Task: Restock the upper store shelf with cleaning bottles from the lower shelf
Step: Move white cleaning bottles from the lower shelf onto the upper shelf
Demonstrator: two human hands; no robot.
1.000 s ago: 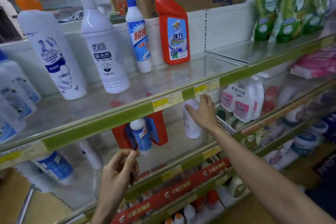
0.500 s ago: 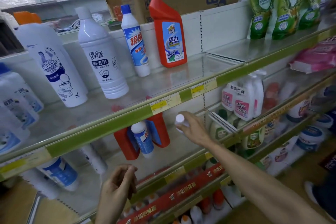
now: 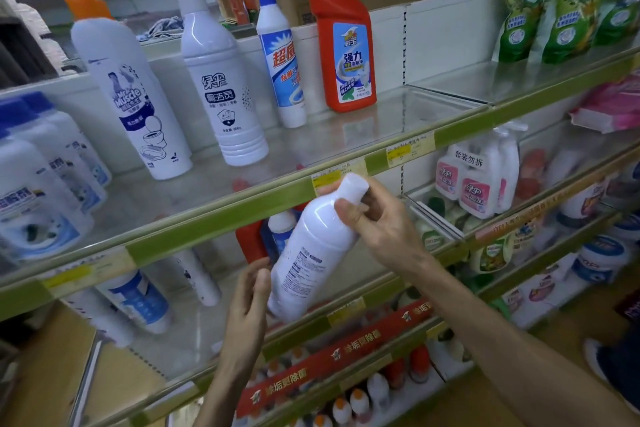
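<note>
Four bottles stand in a row at the back of the upper shelf [image 3: 346,135]: an orange-capped Mr Muscle bottle [image 3: 131,97], a plain white bottle [image 3: 225,87], a slim blue-capped bottle [image 3: 282,59] and a red angled-neck bottle [image 3: 344,45]. To the left of the Mr Muscle bottle sit at least three white, blue-labelled bottles [image 3: 38,191], partly cut off by the frame edge, so the count may be short. Right of the red bottle, green refill pouches [image 3: 554,3] stand in a group of about three.

On the lower shelf [image 3: 194,333], under the upper shelf's green edge strip, a red bottle [image 3: 251,239] and a small blue-labelled bottle [image 3: 282,229] are visible behind the hands.

Half a second ago the right hand was reaching into the lower shelf with only a white cap showing in its grasp, and the left hand hung low and idle. Now a held white bottle [image 3: 308,253] is out in front of the upper shelf's edge strip, tilted with its cap up and to the right.

The right hand [image 3: 377,218] grips this bottle at the neck, fingers and thumb curled round just below the cap. The left hand [image 3: 251,295] is raised beside the bottle's lower body, fingers nearly straight and lying against its side, not wrapped round it.
</note>
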